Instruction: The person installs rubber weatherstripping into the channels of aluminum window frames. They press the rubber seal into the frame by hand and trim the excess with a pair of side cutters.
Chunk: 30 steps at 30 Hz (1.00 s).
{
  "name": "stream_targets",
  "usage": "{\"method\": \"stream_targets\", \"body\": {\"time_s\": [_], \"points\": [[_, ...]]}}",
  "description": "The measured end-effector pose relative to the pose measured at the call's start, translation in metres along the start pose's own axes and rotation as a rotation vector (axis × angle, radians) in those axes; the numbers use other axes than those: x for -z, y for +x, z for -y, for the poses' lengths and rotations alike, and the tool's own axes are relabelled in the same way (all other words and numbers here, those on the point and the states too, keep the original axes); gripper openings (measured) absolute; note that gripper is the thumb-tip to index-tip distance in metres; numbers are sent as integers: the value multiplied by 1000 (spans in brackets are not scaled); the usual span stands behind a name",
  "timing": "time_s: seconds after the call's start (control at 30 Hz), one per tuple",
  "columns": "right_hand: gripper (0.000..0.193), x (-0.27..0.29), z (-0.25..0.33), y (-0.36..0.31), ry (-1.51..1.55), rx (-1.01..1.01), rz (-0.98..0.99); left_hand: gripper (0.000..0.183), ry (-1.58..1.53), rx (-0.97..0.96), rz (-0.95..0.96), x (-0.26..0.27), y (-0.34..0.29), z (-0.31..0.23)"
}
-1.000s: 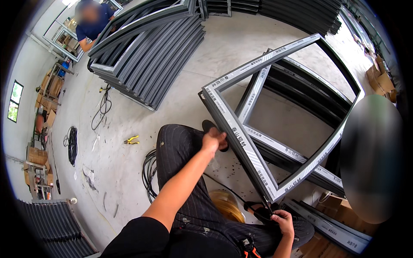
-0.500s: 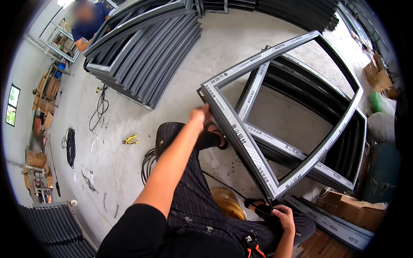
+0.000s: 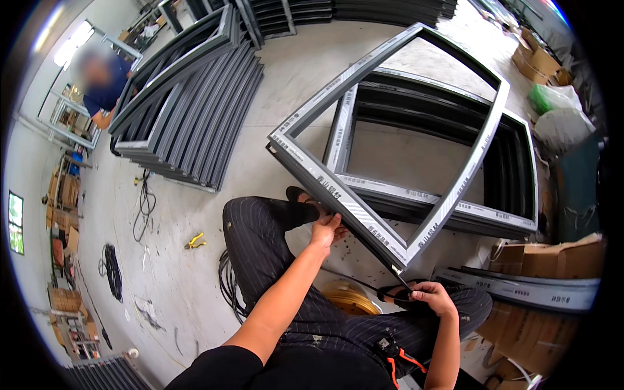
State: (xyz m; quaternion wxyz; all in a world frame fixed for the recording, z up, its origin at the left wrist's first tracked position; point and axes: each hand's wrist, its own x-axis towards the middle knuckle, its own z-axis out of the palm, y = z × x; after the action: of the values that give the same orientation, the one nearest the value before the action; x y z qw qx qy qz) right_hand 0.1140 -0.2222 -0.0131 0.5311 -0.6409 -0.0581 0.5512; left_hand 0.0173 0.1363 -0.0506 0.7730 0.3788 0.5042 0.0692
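The top frame (image 3: pixel 329 188) lies ahead of you, up and away from your right hand (image 3: pixel 434 298), its near side running on a slant from the far left corner down to the near corner. Your right hand is closer to that near corner, its fingers pinching a thin black strip (image 3: pixel 405 283) just below it. Your left hand (image 3: pixel 327 234) touches the frame's near side (its fingertips are partly hidden, so whether they grip or merely press I cannot tell). Under the top frame and turned against it is the lower frame (image 3: pixel 416 193). Your foot (image 3: pixel 393 294) sits just below the near corner, crowding the strip; the yellow coil (image 3: pixel 351 299) is below the near side, a long profile (image 3: pixel 520 290) right of that corner, and yellow pliers (image 3: pixel 194 241) well left of the frame.
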Motion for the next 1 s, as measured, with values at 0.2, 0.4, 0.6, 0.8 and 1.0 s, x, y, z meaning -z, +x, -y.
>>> {"method": "stream_targets", "body": {"time_s": [0.2,0.4,0.6,0.8,1.0], "points": [[19,0,-10,3,-100,21,-52,20,91,31,149,-2,-8,26],[19,-1,-5,3,-357,96,-146,15,170,56,116,-23,-31,32],[21,-4,3,0,-490,134,-158,17,196,60,119,-32,-41,49],[23,-6,1,3,-500,134,-146,22,153,113,208,-41,-50,80],[23,-5,-1,-5,-427,138,-178,21,116,74,61,-22,-24,45]]}}
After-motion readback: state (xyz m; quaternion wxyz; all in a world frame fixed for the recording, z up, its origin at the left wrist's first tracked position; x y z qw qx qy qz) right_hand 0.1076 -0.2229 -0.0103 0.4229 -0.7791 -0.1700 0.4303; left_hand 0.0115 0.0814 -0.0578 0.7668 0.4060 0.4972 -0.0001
